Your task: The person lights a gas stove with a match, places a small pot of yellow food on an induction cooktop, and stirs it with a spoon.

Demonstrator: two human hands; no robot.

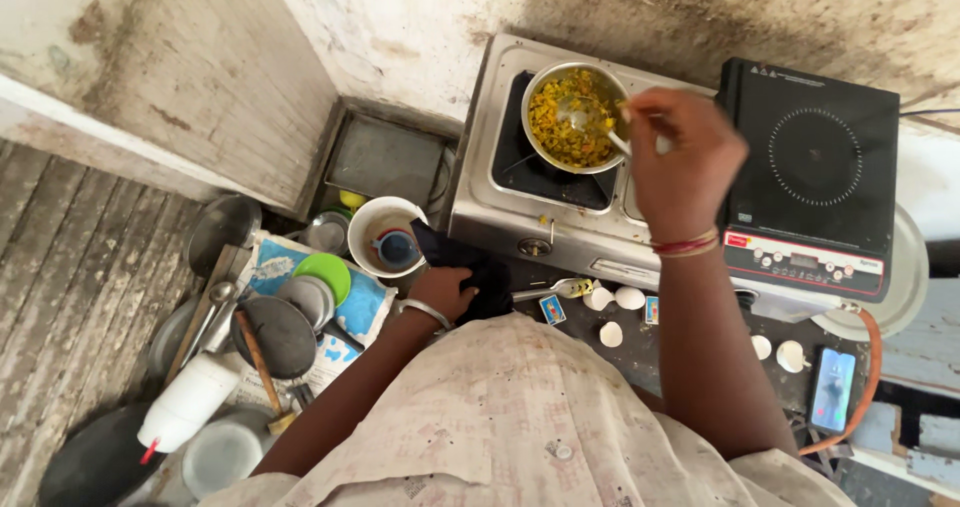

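**Stirring a yellow fry on the gas stove**

The right hand [682, 162], at upper centre of the frame, has its grip pinched on a spoon [590, 122] whose bowl sits in the steel pan [573, 117] of yellow chopped food on the gas stove [530, 192]. The food looks mixed and coloured, so cooking seems well along, though the pan is not yet off the burner. The left hand [447, 292], at centre, has its grip pressed onto a dark cloth [480, 267] at the stove's front edge. Broken eggshells [615, 302] lie on the tabletop just below the stove; a black induction cooker [812, 182] stands at right, a phone [832, 387] at lower right, crowded utensils at left.
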